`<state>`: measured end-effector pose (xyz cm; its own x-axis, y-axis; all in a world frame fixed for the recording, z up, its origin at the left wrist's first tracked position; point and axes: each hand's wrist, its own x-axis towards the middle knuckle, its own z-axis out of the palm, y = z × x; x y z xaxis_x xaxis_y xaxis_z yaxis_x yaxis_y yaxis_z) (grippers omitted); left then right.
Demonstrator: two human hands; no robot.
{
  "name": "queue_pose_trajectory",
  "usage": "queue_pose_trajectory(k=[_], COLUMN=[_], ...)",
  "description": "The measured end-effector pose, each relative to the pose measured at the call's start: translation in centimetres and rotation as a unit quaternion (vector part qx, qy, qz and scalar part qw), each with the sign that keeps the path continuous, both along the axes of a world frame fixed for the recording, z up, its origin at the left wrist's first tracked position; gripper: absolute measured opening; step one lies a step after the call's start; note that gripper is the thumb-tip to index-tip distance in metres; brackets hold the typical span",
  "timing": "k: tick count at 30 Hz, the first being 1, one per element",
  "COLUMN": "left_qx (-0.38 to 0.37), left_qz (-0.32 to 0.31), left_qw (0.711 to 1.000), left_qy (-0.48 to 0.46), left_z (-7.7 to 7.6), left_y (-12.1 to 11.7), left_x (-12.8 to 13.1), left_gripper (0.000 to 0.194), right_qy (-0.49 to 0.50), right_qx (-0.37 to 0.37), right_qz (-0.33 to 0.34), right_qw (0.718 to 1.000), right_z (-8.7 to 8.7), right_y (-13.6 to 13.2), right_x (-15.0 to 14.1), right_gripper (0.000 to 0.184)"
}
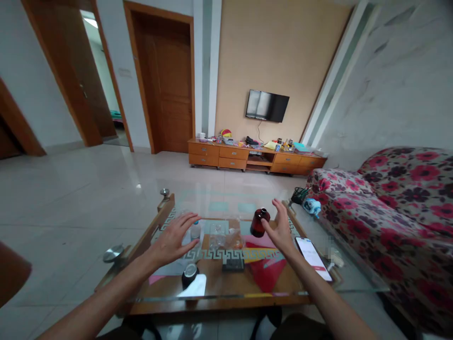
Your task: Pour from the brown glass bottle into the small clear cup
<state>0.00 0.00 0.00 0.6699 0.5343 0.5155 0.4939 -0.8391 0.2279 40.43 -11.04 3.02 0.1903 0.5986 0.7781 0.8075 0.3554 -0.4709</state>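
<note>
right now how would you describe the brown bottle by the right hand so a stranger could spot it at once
Find the glass-topped coffee table in front of the floral sofa. Toward its far side, right beside the person's right hand, sits a dark amber bottle. It is the dark brown one, unlike the small clear bottle near the left hand.

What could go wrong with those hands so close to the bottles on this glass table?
The right hand hovers right beside the brown bottle, so a slip might tip it onto the glass tabletop. The left hand is close to the small clear bottle, which could get knocked too. The phone lies beside the right forearm and might be bumped.
</note>
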Motion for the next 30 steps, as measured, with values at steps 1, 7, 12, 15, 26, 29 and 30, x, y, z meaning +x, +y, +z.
queue_pose_trajectory(k=[1, 7, 12, 15, 26, 29, 30], left_qx=[-0.002, -0.016, -0.082, -0.137, -0.262, -0.26, -0.255], left_qz=[-0.01, -0.054, 0.023, 0.015, 0.031, 0.049, 0.051], left_qw=[1.0, 0.996, 0.996, 0.99, 0.964, 0.964, 0.965], left_qy=[0.006, 0.066, 0.028, 0.018, -0.046, -0.037, -0.032], left_z=[-0.1, -1.9, -4.4, -5.5, -6.7, -6.8, -6.7], left_y=[0.3, 1.0, 0.8, 1.4, 2.0, 2.0, 1.9], left_x=[1.0, 7.1, 9.1, 9.2, 10.3, 10.0, 10.0], left_gripper=[0.062, 0.079, 0.092, 0.078, 0.089, 0.08, 0.076], right_qy=[0.02, 0.233, 0.278, 0.258, 0.21, 0.172, 0.158], right_qx=[-0.021, -0.112, -0.175, -0.169, -0.192, -0.209, -0.214], right_qz=[0.0, 0.048, 0.119, 0.091, 0.072, 0.073, 0.079], right_qw=[1.0, 0.965, 0.937, 0.947, 0.956, 0.96, 0.961], right_z=[-1.6, -7.8, -10.5, -11.1, -10.8, -9.8, -9.4], right_y=[0.3, 2.6, 4.2, 4.7, 4.5, 4.2, 4.1], right_x=[0.8, 3.7, 4.2, 3.9, 2.1, 0.7, 0.1], right_gripper=[0.079, 0.107, 0.093, 0.082, 0.073, 0.075, 0.074])
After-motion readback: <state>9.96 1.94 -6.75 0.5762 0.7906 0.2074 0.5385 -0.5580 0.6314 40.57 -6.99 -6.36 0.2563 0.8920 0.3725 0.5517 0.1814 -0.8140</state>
